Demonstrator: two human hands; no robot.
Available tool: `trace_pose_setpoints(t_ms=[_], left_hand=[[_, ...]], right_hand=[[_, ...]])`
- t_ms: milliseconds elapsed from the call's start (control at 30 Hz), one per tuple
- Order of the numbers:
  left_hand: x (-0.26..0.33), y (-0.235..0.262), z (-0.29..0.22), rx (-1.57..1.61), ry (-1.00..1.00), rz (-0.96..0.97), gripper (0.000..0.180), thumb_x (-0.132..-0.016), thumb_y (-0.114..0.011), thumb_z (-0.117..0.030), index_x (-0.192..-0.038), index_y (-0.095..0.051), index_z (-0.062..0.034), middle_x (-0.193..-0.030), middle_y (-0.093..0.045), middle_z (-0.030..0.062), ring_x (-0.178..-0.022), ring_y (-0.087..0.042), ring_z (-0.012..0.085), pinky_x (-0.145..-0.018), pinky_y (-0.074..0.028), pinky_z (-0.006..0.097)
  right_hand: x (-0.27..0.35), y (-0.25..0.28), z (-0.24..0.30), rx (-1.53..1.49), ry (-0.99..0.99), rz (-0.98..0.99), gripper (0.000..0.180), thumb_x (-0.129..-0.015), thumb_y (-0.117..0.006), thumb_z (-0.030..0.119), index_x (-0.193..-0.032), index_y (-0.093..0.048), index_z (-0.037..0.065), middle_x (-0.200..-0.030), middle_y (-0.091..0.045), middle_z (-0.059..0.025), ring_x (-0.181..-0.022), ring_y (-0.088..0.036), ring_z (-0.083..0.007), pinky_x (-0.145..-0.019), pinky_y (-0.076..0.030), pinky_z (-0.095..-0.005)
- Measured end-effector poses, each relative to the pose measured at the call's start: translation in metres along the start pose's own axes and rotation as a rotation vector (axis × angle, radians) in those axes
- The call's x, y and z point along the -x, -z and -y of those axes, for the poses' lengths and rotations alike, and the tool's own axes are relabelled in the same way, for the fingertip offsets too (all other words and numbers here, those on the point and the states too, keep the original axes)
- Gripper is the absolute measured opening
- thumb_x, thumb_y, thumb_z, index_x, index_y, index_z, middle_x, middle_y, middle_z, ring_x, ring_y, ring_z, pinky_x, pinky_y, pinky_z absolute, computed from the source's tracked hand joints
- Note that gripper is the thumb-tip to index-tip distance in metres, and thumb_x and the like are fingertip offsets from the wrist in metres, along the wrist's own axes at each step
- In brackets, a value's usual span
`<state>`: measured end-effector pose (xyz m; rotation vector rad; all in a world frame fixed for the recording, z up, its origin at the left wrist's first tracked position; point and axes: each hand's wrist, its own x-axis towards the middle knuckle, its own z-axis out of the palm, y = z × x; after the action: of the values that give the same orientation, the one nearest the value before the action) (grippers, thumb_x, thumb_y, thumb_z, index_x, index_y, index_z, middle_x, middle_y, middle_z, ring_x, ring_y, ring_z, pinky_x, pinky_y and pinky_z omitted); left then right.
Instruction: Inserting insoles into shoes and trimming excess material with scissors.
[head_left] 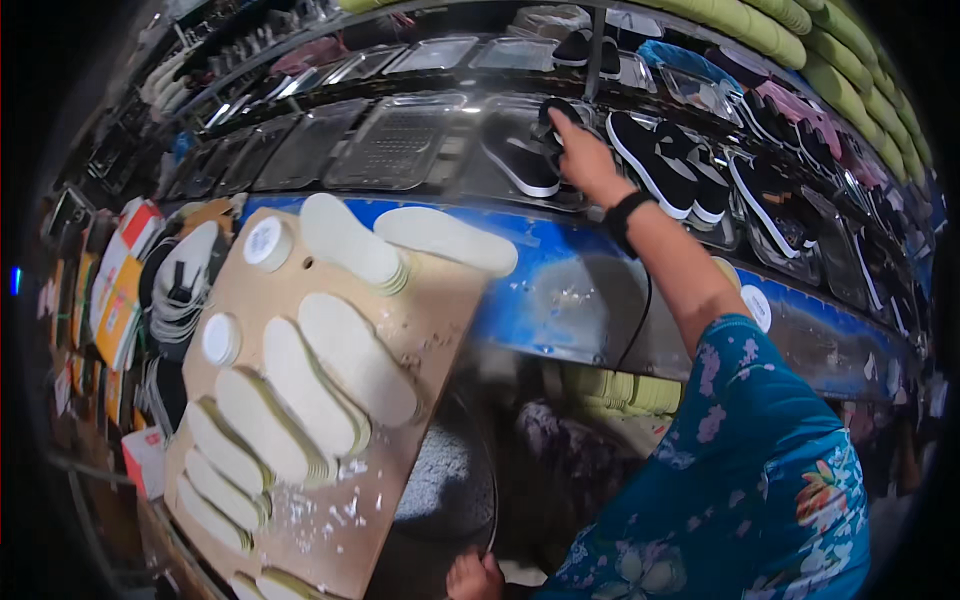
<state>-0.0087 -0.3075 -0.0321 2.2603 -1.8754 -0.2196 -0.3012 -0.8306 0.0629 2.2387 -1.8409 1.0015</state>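
Note:
My right hand (590, 160), with a dark band at the wrist, reaches to the far row of metal trays. Its fingers are closed at the top of a black shoe (556, 106); part of the grip is hidden. Beside it a second black shoe with a white sole (522, 160) lies in the same metal tray (470, 180). Low in the picture, cut off by the lower edge, is my left hand (474, 576). Its fingers look curled near the board's right side, and whatever they hold, if anything, cannot be made out.
White insole stacks (262, 425) and round white-lidded tubs (267, 243) cover a wooden board (335, 540) flecked with scraps. More black shoes (655, 165) fill trays to the right. A blue ledge (560, 290) runs below the trays. Pale green rolls (845, 80) are stacked upper right.

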Motion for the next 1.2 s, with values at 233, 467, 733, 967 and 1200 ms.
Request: trace_pose_setpoints(t_ms=[233, 467, 733, 967, 1200], left_hand=[[-0.01, 0.009, -0.002, 0.023, 0.132, 0.025, 0.024, -0.082, -0.056, -0.028, -0.078, -0.054, -0.0042, -0.07, -0.053, 0.015, -0.066, -0.053, 0.0338, -0.057, -0.041, 0.044], [-0.013, 0.008, -0.012, -0.062, 0.062, -0.007, 0.025, -0.085, -0.053, -0.027, -0.08, -0.056, -0.0033, -0.07, -0.055, 0.0169, -0.063, -0.053, 0.036, -0.058, -0.043, 0.044], [0.004, -0.011, 0.026, 0.663, 0.272, -0.115, 0.025, -0.092, -0.05, -0.017, -0.107, -0.055, 0.0017, -0.096, -0.06, 0.0132, -0.08, -0.059, 0.0218, -0.072, -0.048, 0.031], [0.042, 0.102, -0.033, 1.524, 0.292, -0.451, 0.056, -0.086, -0.054, -0.036, -0.13, -0.042, -0.0024, -0.124, -0.048, 0.0096, -0.111, -0.047, 0.0168, -0.093, -0.038, 0.03], [0.095, -0.01, 0.06, 1.086, 0.71, -0.72, 0.055, -0.088, -0.055, -0.032, -0.125, -0.042, 0.0065, -0.125, -0.043, 0.0186, -0.111, -0.046, 0.0263, -0.094, -0.038, 0.035]], right_hand=[[-0.058, -0.038, -0.04, -0.021, 0.087, 0.262, 0.066, -0.071, -0.056, 0.0, -0.131, -0.035, 0.016, -0.11, -0.059, -0.0198, -0.096, -0.058, -0.0391, -0.081, -0.046, -0.044], [-0.043, -0.038, -0.02, -0.04, 0.197, 0.333, 0.069, -0.062, -0.07, 0.021, -0.126, -0.044, 0.011, -0.092, -0.063, -0.02, -0.088, -0.06, -0.0377, -0.077, -0.047, -0.0423], [0.053, 0.15, 0.157, -0.522, 0.025, 0.232, 0.055, -0.067, -0.064, 0.016, -0.119, -0.046, 0.016, -0.084, -0.064, -0.015, -0.076, -0.065, -0.0297, -0.066, -0.051, -0.0363], [0.293, 0.139, 0.279, -0.757, 1.146, -0.154, 0.036, -0.076, -0.052, 0.02, -0.111, -0.057, 0.013, -0.059, -0.045, -0.0018, -0.044, -0.048, -0.0137, -0.034, -0.032, -0.0263], [0.403, 0.092, 0.3, -1.008, 1.364, 0.429, 0.039, -0.074, -0.055, 0.015, -0.113, -0.05, 0.011, -0.069, -0.051, -0.0042, -0.06, -0.058, -0.0211, -0.047, -0.046, -0.0317]])
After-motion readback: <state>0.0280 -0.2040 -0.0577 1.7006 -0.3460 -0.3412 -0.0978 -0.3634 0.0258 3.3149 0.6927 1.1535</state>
